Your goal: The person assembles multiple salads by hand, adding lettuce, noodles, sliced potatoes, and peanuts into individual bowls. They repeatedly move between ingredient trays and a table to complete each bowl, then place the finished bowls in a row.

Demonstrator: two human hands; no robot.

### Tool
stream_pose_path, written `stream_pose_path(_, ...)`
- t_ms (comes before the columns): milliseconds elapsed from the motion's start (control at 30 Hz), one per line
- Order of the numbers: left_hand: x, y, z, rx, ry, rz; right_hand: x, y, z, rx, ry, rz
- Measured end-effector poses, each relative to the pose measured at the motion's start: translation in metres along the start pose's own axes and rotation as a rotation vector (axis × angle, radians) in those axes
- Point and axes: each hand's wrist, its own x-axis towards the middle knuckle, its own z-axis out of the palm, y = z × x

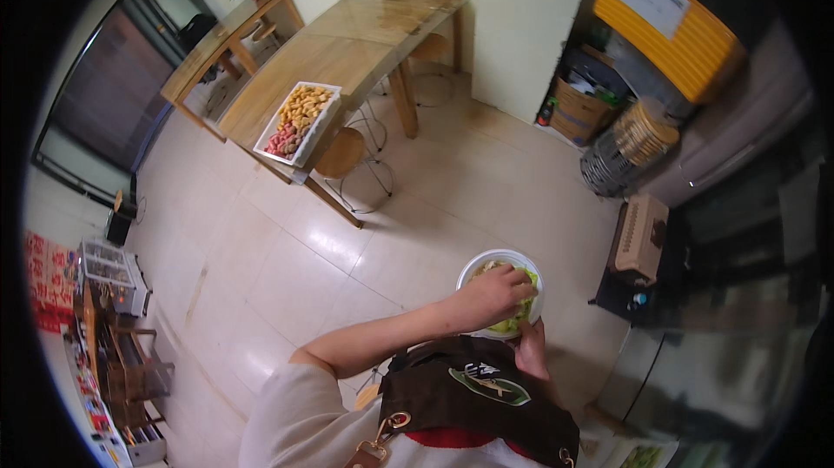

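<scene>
L hand (pixel 495 298) curled, palm-down – R hand (pixel 531 351) nearby.

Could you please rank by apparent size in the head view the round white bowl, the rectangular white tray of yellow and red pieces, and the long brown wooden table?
Largest: long brown wooden table
Middle: round white bowl, though nearness to the camera makes its true size unsure
Smallest: rectangular white tray

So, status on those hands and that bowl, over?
Left hand over green vegetables in white bowl. Right hand holding bowl. Left hand partly blocking view inside.
</scene>
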Motion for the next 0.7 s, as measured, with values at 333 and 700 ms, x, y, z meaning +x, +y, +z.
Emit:
stream_pose_path(333, 0.035, -0.150, -0.061, 0.054, 0.315, -0.425, 0.189, -0.065, 0.110, -0.244, -0.307, 0.062)
stream_pose_path(700, -0.182, -0.395, -0.218, 0.107, 0.736, -1.169, 0.328, -0.087, 0.264, -0.431, -0.516, 0.287)
